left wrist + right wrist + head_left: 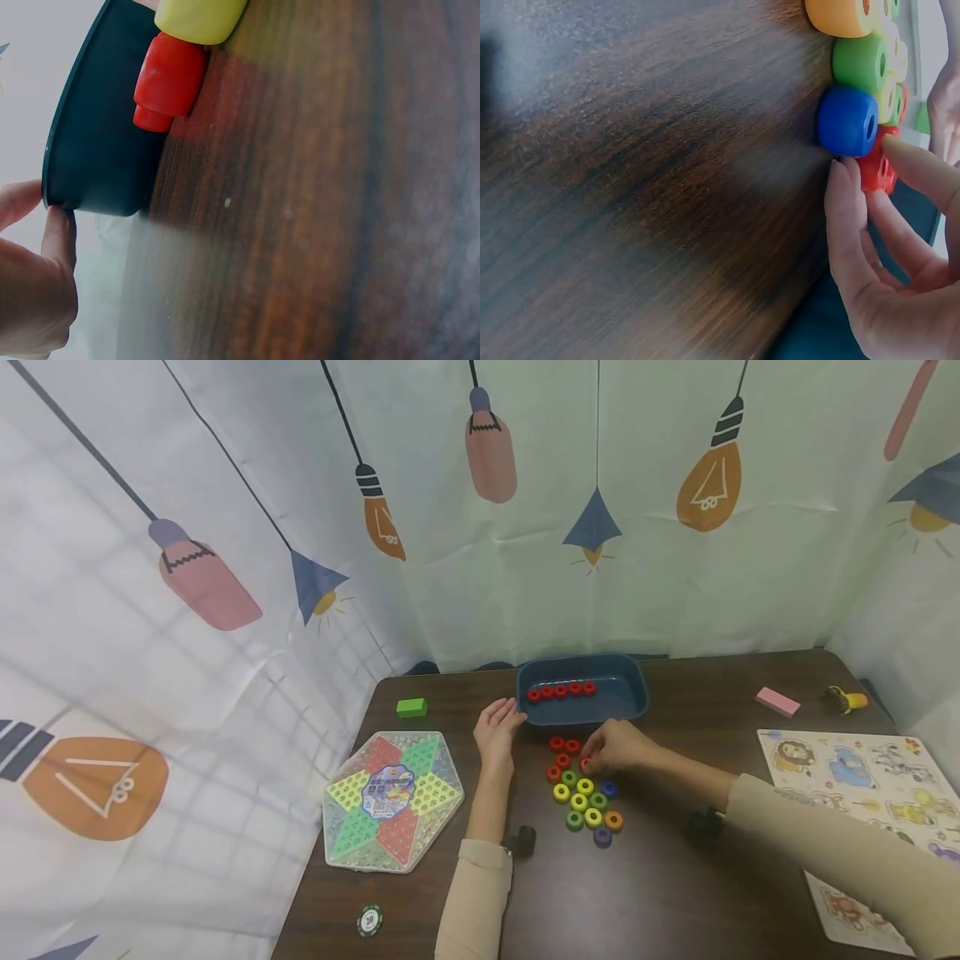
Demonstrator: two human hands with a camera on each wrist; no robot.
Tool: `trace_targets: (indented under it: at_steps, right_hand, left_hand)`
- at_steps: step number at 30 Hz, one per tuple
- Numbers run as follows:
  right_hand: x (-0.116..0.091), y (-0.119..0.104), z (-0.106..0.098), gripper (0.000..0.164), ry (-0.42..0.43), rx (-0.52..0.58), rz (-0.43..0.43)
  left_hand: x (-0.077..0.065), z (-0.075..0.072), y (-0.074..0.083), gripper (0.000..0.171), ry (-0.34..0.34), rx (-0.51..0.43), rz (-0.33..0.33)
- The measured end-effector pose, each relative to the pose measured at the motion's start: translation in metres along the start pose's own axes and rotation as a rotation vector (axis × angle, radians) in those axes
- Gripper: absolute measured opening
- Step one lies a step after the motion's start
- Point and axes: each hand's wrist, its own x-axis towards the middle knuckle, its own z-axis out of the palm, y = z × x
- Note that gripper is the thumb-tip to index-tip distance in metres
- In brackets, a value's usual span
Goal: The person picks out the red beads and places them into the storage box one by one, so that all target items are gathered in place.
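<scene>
A dark blue tray stands at the back of the table, with several red ring beads in a row inside. My left hand is at the tray's left front corner; in the left wrist view its thumb and a finger pinch the rim. In front of the tray lies a cluster of ring beads in red, yellow, green, blue, purple and orange. My right hand pinches a red bead at the cluster's right side, beside a blue bead. Parts of that red bead are hidden by the fingers.
On the left lie a hexagonal star-patterned game board, a green block and a poker chip. To the right are a pink block, a small yellow-and-black object and an animal puzzle board, partly under the right sleeve. A curtain hangs behind.
</scene>
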Motion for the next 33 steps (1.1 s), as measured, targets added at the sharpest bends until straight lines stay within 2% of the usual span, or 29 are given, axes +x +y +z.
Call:
trace_targets:
  at_steps: [5, 13, 16, 20, 23, 28, 33]
  right_hand:
    - [0.000, 0.003, 0.001, 0.021, -0.020, 0.032, 0.024]
    - [0.000, 0.001, -0.004, 0.023, -0.065, 0.146, 0.028]
    - [0.002, -0.005, -0.010, 0.025, -0.111, 0.211, 0.017]
    - [0.008, -0.018, -0.023, 0.027, -0.211, 0.362, 0.006]
    - [0.015, -0.028, -0.036, 0.029, -0.258, 0.428, 0.000]
    - [0.029, -0.041, -0.061, 0.032, -0.311, 0.429, 0.031]
    - [0.050, -0.041, -0.084, 0.032, -0.294, 0.382, 0.049]
  left_hand:
    - [-0.001, 0.001, 0.001, 0.057, 0.003, 0.002, 0.005]
    - [-0.001, 0.000, 0.002, 0.054, 0.008, 0.005, 0.007]
    - [0.000, -0.001, 0.001, 0.051, 0.007, 0.006, 0.006]
    - [0.000, -0.001, 0.002, 0.050, 0.008, 0.008, 0.007]
    - [0.000, -0.001, 0.002, 0.050, 0.011, 0.007, 0.005]
    - [0.000, -0.001, 0.001, 0.050, 0.020, 0.004, -0.005]
    - [-0.002, 0.000, 0.001, 0.050, 0.004, -0.004, -0.010]
